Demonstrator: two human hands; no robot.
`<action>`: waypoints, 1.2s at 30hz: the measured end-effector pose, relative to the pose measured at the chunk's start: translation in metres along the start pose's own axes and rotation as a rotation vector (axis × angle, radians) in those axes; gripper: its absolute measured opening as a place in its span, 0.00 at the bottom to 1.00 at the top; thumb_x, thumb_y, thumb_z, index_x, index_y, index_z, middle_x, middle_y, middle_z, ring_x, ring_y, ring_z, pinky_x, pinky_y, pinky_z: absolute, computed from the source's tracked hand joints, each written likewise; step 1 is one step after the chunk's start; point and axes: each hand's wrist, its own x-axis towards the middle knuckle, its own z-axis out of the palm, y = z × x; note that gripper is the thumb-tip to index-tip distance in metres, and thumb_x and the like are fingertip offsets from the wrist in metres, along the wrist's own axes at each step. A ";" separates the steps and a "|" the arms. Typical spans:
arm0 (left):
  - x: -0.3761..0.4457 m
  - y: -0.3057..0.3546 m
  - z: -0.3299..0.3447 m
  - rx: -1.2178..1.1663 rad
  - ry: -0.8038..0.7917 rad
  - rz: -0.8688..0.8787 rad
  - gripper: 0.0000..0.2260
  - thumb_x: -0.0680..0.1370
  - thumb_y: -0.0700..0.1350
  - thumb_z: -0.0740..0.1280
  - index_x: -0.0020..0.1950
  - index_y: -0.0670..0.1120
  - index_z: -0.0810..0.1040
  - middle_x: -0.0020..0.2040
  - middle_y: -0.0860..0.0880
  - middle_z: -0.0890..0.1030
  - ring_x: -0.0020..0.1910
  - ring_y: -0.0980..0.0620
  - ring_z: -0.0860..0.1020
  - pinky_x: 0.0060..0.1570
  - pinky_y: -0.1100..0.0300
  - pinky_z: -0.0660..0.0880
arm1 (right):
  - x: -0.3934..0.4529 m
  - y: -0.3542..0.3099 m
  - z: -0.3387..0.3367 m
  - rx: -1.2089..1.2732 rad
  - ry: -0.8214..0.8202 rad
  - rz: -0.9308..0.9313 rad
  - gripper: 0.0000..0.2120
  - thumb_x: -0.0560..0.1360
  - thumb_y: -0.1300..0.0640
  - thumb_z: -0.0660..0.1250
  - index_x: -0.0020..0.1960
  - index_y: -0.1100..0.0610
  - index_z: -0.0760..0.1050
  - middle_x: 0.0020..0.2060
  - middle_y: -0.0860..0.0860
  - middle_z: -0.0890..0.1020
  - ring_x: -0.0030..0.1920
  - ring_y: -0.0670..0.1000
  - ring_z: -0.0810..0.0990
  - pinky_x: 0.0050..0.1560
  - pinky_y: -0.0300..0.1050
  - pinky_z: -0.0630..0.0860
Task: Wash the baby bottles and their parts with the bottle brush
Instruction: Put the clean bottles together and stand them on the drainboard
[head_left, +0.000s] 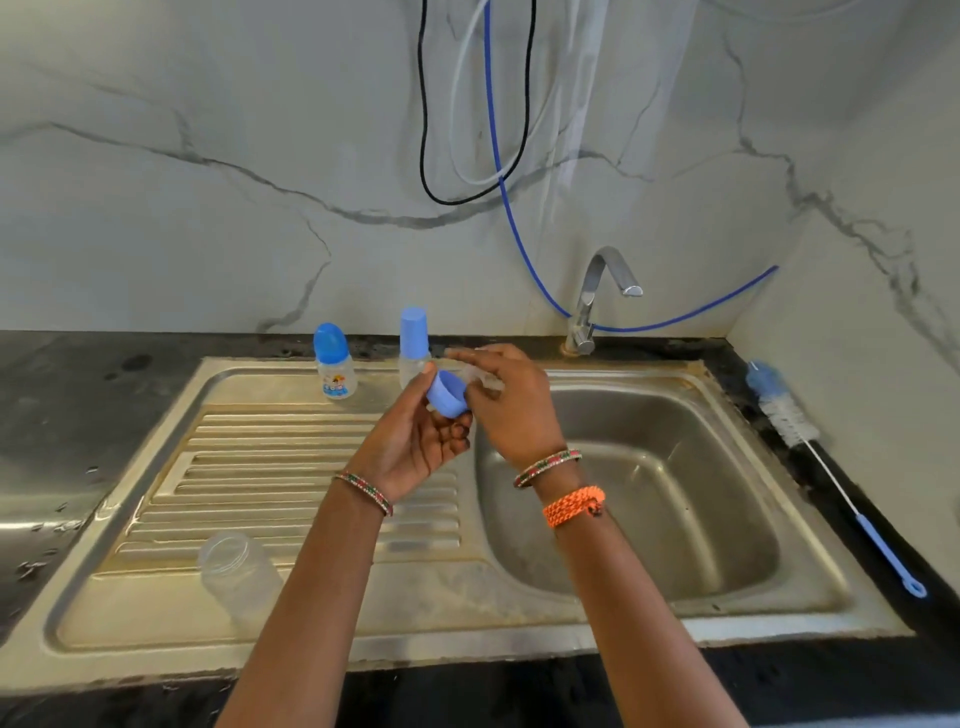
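Note:
My left hand (415, 441) pinches a light blue bottle cap (447, 393) over the inner edge of the drainboard. My right hand (511, 402) holds a clear nipple part (480, 376) right beside that cap. An open clear bottle body (236, 571) lies on its side on the drainboard near the front left. Two capped bottles stand at the back of the drainboard: a short one with a dark blue cap (333, 364) and a taller one with a light blue cap (414, 338). The bottle brush (810, 447) lies on the dark counter to the right of the sink.
The steel sink basin (649, 499) is on the right, with a chrome tap (592, 301) behind it. The ribbed drainboard (249, 467) is on the left. Blue, black and white hoses (498, 156) hang on the marble wall. Dark countertop (62, 395) surrounds the sink.

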 end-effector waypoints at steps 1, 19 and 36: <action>-0.001 0.001 -0.002 0.008 0.010 0.013 0.20 0.73 0.57 0.62 0.54 0.42 0.75 0.35 0.45 0.80 0.30 0.53 0.78 0.32 0.62 0.78 | 0.001 -0.001 0.000 -0.043 -0.007 -0.038 0.14 0.70 0.70 0.65 0.52 0.60 0.82 0.47 0.56 0.81 0.46 0.50 0.78 0.46 0.29 0.71; -0.005 0.008 -0.021 -0.176 0.036 0.085 0.22 0.74 0.54 0.62 0.63 0.44 0.75 0.46 0.43 0.81 0.41 0.52 0.81 0.42 0.61 0.80 | -0.016 -0.006 0.030 0.302 0.030 0.035 0.09 0.74 0.59 0.70 0.53 0.50 0.82 0.54 0.45 0.83 0.60 0.43 0.76 0.67 0.46 0.70; -0.011 0.017 -0.017 0.005 0.144 0.070 0.12 0.80 0.48 0.60 0.56 0.43 0.76 0.45 0.42 0.84 0.41 0.48 0.84 0.41 0.56 0.82 | 0.003 -0.005 0.030 0.133 -0.029 0.048 0.09 0.72 0.65 0.67 0.50 0.57 0.80 0.46 0.49 0.83 0.46 0.46 0.81 0.48 0.39 0.79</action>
